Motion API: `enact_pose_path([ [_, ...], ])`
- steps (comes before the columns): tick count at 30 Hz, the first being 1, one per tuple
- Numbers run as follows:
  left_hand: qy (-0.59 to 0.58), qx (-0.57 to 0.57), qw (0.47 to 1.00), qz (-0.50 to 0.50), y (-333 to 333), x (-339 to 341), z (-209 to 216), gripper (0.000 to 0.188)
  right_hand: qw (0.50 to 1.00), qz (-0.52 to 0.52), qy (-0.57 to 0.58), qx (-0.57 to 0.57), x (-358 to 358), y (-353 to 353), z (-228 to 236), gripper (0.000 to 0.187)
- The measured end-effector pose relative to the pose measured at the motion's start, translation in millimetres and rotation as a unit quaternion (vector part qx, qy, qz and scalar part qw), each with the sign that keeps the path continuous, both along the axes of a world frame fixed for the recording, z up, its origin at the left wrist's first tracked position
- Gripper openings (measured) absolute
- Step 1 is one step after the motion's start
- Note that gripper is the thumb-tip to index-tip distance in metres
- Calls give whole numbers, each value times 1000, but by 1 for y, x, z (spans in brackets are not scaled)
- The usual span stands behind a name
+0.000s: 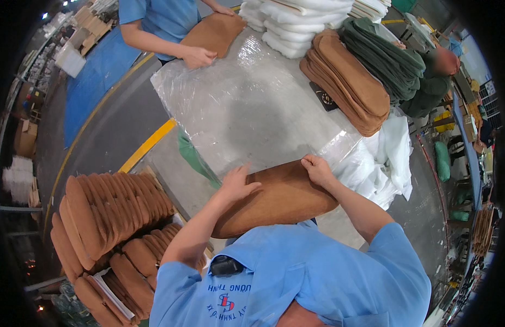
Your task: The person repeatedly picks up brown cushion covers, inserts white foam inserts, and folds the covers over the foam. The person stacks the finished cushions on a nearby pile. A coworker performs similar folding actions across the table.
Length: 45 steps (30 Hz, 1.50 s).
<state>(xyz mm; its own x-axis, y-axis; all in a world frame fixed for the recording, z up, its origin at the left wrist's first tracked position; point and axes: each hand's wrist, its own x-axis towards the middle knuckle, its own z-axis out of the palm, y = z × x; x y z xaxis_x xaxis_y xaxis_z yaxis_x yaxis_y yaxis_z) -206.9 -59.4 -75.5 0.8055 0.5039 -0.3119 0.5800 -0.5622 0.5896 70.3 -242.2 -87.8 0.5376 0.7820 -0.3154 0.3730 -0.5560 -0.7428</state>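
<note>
A brown cushion (282,199) with a rounded end is held against my body at the near edge of a table covered in clear plastic sheet (247,114). My right hand (319,171) is closed on its far right corner, thumb on top. My left hand (240,185) lies at its far left corner with the fingers stretched out. Whether the left fingers grip the edge cannot be seen clearly. Across the table a co-worker's hands hold a flat brown cushion piece (214,35).
At the table's right lie stacked brown covers (345,82) and dark green covers (383,60). White padding (304,24) is piled at the far side, with more white padding (375,163) hanging at the right. Several brown cushions (110,218) are stacked at my left.
</note>
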Motion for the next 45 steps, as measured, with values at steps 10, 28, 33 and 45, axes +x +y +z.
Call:
enact_pose_path([
  [10,96,-140,985,-10,17,59,-21,40,980,23,92,-173,8,31,-9,42],
  [28,-4,99,994,40,6,60,-68,38,975,48,-151,-158,-14,65,-41,37],
  [33,-35,64,997,26,16,58,-63,41,976,67,-145,-149,-6,69,-39,37],
  [45,99,-44,992,61,20,-16,-39,46,975,68,-97,-189,-5,57,-33,40],
])
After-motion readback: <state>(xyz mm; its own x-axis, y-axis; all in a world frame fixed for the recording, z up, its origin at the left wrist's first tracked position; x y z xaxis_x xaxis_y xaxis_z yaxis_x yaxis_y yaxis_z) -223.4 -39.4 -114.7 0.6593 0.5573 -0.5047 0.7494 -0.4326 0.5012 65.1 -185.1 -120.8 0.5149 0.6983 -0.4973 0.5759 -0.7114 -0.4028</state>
